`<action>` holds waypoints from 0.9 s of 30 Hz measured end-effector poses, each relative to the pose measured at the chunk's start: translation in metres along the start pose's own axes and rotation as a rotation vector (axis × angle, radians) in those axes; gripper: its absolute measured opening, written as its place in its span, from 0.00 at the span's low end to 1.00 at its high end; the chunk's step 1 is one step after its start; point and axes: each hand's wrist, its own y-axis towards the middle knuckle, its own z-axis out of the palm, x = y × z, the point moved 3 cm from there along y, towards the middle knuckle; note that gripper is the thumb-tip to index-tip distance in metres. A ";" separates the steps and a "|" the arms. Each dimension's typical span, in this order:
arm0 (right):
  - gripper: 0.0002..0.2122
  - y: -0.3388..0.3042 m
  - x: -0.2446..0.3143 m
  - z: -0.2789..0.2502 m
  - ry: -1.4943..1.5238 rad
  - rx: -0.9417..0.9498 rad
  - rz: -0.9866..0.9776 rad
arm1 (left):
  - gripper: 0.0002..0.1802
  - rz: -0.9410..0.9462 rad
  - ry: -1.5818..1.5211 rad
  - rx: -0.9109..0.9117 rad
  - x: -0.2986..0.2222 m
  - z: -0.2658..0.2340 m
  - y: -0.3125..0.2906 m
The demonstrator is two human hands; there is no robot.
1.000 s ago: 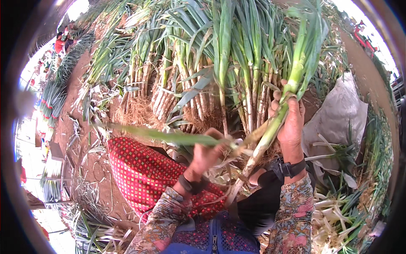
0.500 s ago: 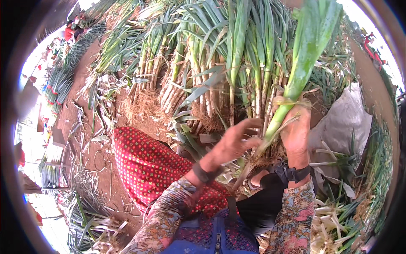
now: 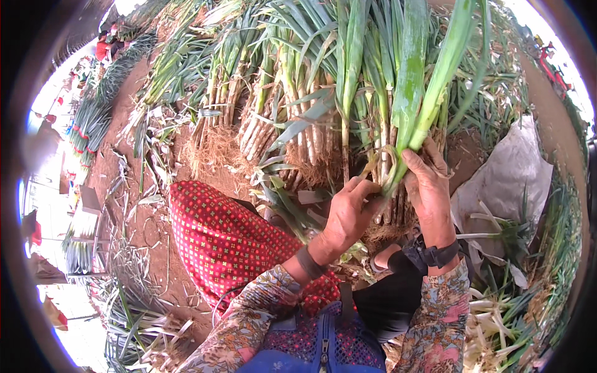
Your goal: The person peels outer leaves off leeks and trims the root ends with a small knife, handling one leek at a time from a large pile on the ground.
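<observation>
A worker's right hand (image 3: 430,180) wraps thumb and fingers around a green leek (image 3: 430,110) that leans toward 1 o'clock, while the left hand (image 3: 349,212) pinches its lower stalk just beside. Beyond the hands, rooted leeks (image 3: 305,133) lie at 10 o'clock, a pale sack (image 3: 507,177) at 3 o'clock, white-stemmed leeks (image 3: 491,320) at 5 o'clock and a red patterned cloth (image 3: 221,239) at 8 o'clock.
</observation>
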 end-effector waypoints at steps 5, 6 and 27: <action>0.18 -0.010 0.006 0.010 0.012 -0.027 0.074 | 0.10 -0.300 -0.507 0.380 0.014 0.000 0.008; 0.18 -0.012 0.006 0.009 0.004 -0.031 0.060 | 0.10 -0.300 -0.509 0.383 0.013 0.004 0.008; 0.13 -0.007 0.023 0.009 -0.090 -0.080 -0.038 | 0.06 -0.291 -1.021 0.209 0.001 -0.002 0.002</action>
